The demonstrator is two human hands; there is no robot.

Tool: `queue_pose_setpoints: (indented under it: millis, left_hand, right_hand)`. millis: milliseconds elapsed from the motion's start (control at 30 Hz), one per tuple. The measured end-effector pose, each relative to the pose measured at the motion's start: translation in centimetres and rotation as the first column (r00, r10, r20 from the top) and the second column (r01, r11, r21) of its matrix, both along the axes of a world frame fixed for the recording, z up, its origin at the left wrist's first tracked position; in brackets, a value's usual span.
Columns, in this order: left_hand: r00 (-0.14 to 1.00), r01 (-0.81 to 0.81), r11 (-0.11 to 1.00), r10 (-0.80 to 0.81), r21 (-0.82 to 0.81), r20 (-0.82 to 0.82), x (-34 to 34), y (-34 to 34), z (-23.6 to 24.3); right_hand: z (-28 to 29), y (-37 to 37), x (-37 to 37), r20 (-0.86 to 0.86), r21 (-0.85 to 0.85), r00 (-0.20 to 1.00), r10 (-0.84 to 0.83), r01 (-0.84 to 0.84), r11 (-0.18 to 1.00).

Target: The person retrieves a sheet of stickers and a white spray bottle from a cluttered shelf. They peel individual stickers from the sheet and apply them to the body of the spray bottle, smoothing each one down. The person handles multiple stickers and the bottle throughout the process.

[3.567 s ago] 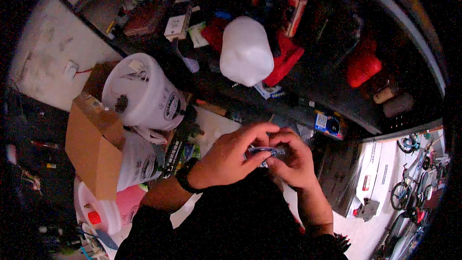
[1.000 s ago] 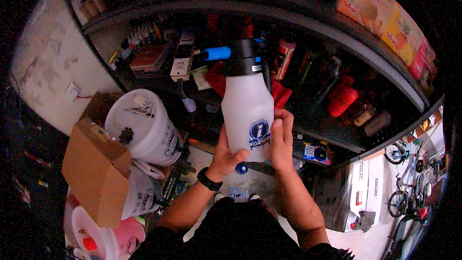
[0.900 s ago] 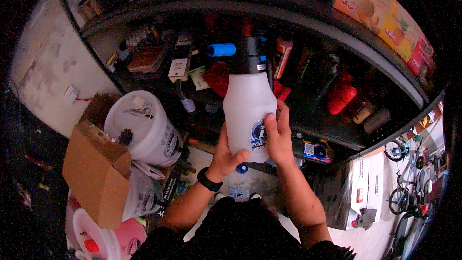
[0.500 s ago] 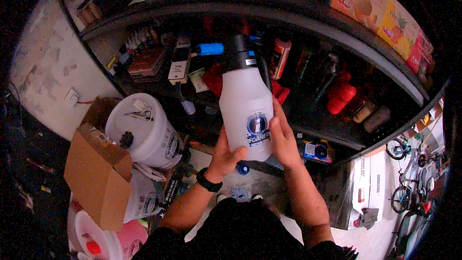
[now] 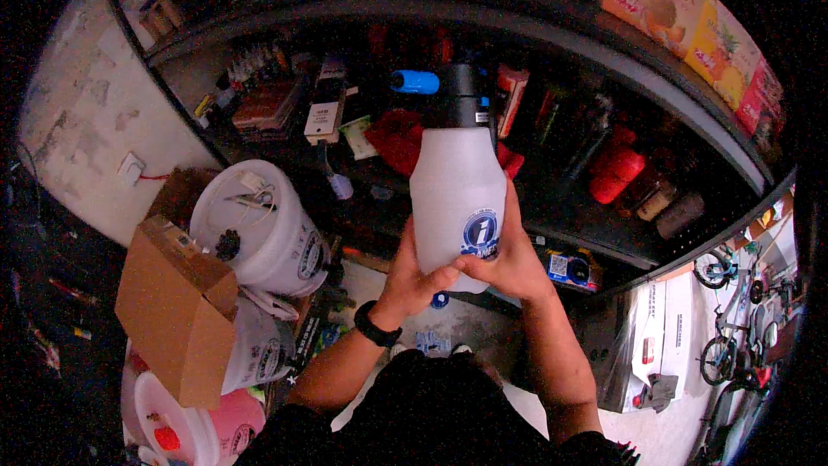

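A white plastic pump sprayer bottle [image 5: 457,185] with a black cap and a blue handle is held upright in front of a dark shelf [image 5: 604,233]. My left hand [image 5: 412,278] grips its lower left side and underside. My right hand [image 5: 511,255] wraps its lower right side, next to a round blue label. A black watch sits on my left wrist. Both hands hold the bottle near the shelf's lower level.
White buckets [image 5: 259,229] and a brown cardboard box [image 5: 177,311] stand at the left. A pink container [image 5: 237,410] sits below them. Red items, boxes and small bottles crowd the shelves. Colourful cartons [image 5: 690,17] line the top shelf. Bicycles [image 5: 733,328] stand at the right.
Earlier my hands worked a small object low down while the bottle stood on the shelf. Since then I picked up the bottle, and over the last second it turned slightly in my hands.
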State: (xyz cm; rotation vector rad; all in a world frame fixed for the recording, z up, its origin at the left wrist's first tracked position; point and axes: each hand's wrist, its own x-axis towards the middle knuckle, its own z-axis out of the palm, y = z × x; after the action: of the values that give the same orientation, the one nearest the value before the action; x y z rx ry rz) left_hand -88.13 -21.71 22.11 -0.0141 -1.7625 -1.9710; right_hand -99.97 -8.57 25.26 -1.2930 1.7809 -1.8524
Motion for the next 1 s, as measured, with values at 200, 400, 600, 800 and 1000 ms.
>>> queue_pose_setpoints:
  millis: [200, 400, 600, 800, 1000]
  left_hand:
    - [0.997, 0.075, 0.996, -0.076, 0.043, 0.023, 0.0, -1.2, -0.4]
    - [0.997, 0.083, 0.995, -0.083, -0.053, -0.001, 0.3, -1.7, -0.1]
    - [0.995, 0.089, 0.994, -0.092, 0.069, 0.030, -0.1, -1.4, 0.2]
    - [0.994, 0.053, 0.987, -0.066, 0.149, 0.082, -0.6, -1.9, -1.3]
    - [0.988, 0.038, 0.957, -0.079, 0.288, 0.133, -2.3, -3.7, -3.7]
  right_hand:
    - [-0.6, 0.0, 0.4, 0.233, -0.173, 0.963, 0.134, -0.094, 0.980]
    - [-1.9, 0.8, 0.2, 0.273, -0.280, 0.937, 0.219, -0.141, 0.950]
    - [-1.6, 0.3, 0.7, 0.268, -0.272, 0.960, 0.075, 0.000, 0.962]
    - [-1.8, -1.9, 0.9, 0.155, -0.053, 0.950, -0.271, 0.282, 0.958]
    - [-4.5, -2.0, -1.2, 0.462, -0.061, 0.849, -0.256, 0.318, 0.946]
